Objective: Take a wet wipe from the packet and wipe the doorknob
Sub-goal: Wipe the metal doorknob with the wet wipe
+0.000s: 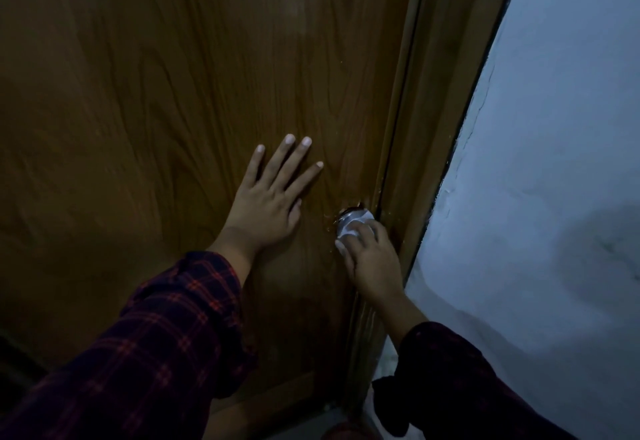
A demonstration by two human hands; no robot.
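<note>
Left hand (266,209) is flat on the door (156,93), fingers spread apart. Right hand (372,259) has its fingers wrapped round the knob (349,215), wipe (348,228) squished under the fingertips.

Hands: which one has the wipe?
The right hand, its fingers cupped over the white wet wipe on the doorknob. The left hand lies flat and empty on the door.

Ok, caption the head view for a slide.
Right hand wipes the doorknob with a wet wipe; left hand braces the door.
</note>
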